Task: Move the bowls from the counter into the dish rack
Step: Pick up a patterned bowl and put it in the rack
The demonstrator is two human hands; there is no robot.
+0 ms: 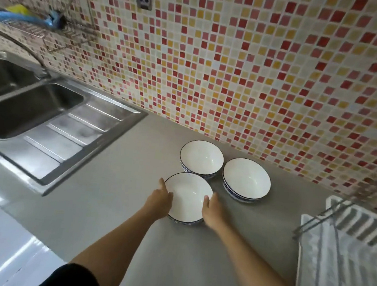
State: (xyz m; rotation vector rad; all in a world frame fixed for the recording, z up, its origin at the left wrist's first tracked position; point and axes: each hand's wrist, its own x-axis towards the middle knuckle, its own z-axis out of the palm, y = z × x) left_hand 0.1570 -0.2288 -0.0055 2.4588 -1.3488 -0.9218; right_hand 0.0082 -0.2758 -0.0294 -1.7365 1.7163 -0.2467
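On the grey counter (110, 199) I see three white bowls with dark blue rims, set close together near the tiled wall (260, 80). My left hand (158, 201) is pressed against the left side of the nearest bowl (187, 195), with the thumb up along its rim. My right hand (212, 211) is pressed against the right side of that same bowl, thumb on the rim too. So both hands hold this one bowl between them, each wrapped on its own side. I cannot tell if the bowl is lifted or sits on the counter. Just behind it is the back bowl (201, 158), nearly touching it, and the right bowl (246, 179) sits just beside those two. Both of these rest upright on the counter. Far to the right is the white dish rack (360, 233) with its metal frame, well apart from the bowls. Off to the left is the steel sink (22, 109).
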